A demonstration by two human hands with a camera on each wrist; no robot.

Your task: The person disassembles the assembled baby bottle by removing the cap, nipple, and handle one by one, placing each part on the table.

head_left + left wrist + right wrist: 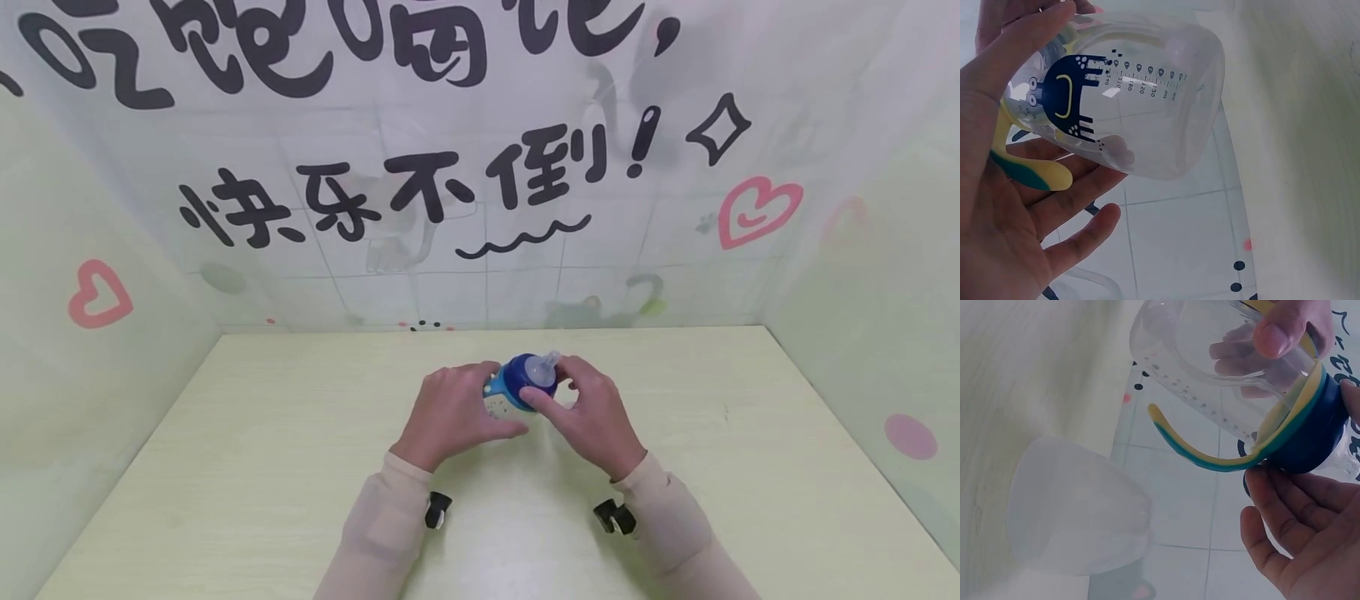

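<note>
A clear baby bottle point(1141, 106) with a dark blue animal print and measuring marks is held tilted over the table. My left hand point(453, 412) grips its body near the top, thumb on one side and fingers on the other. Around the blue screw collar point(1313, 440) curl the thumb and fingers of my right hand point(596, 412). From that collar sticks a clear teat point(542, 367). A curved yellow and teal handle point(1210, 464) juts out beside the collar. The bottle's body is partly hidden by the left hand in the head view.
A translucent frosted cap point(1079, 512) stands on the pale table point(247, 467), near the right hand. Behind the table rises a white printed backdrop point(420, 292) with dark lettering, and similar sheets line both sides.
</note>
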